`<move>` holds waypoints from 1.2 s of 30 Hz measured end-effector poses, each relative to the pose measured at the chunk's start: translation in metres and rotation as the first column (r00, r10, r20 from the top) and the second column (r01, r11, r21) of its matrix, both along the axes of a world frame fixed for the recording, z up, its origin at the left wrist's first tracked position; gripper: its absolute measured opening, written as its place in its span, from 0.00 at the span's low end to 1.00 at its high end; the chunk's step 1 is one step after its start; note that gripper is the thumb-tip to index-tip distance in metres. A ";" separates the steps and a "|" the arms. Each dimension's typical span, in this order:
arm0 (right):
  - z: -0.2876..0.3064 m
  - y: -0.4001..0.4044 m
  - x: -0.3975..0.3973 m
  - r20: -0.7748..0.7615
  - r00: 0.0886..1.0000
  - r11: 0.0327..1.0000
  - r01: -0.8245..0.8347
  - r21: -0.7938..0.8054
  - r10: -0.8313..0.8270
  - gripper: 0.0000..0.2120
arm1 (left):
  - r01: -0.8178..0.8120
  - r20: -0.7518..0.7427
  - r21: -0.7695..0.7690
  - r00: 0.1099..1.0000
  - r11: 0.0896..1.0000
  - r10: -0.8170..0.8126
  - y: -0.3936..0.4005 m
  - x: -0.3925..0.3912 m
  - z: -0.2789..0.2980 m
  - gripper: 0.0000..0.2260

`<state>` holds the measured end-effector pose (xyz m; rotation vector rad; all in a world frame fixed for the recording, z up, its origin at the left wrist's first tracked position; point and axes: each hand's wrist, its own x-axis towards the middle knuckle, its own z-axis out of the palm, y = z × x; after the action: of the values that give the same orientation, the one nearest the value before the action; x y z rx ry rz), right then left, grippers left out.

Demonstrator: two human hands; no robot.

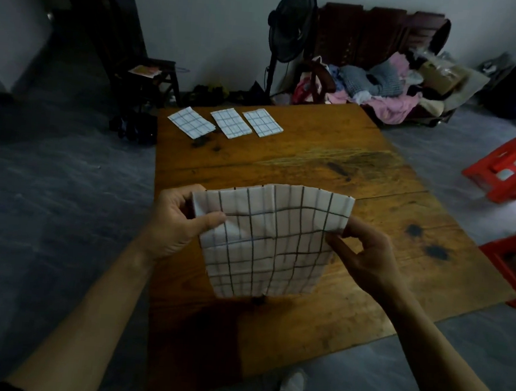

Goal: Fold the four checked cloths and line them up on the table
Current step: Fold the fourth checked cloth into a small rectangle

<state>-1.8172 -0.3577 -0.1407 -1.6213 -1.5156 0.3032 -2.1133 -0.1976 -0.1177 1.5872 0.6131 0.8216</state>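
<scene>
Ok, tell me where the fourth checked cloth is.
The fourth checked cloth is held up over the near part of the wooden table, pinched between the left hand and right hand.

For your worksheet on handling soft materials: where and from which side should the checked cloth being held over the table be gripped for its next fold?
Probably at its two upper corners, from either side, as the left hand and right hand pinch the held checked cloth now. It hangs limp below, so gripping there keeps it spread flat.
</scene>
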 end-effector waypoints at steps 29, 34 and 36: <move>-0.152 0.056 0.065 0.113 0.992 0.851 0.018 -0.525 0.048 0.09 | 0.050 -0.762 0.083 0.647 0.995 0.031 0.005 0.037 -0.142 0.13; -0.163 0.050 0.060 0.075 0.997 0.818 0.052 -0.573 -0.011 0.10 | 0.149 -0.848 -0.045 0.516 0.988 -0.117 -0.006 0.029 -0.151 0.18; -0.163 0.051 0.054 0.076 0.997 0.792 0.071 -0.607 -0.031 0.10 | 0.140 -0.842 -0.033 0.530 0.990 -0.103 -0.009 0.031 -0.152 0.17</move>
<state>-1.7627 -0.3068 -0.3041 -2.1856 -1.4998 0.7862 -2.0822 -0.2067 -0.2700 2.0106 1.1580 -0.1372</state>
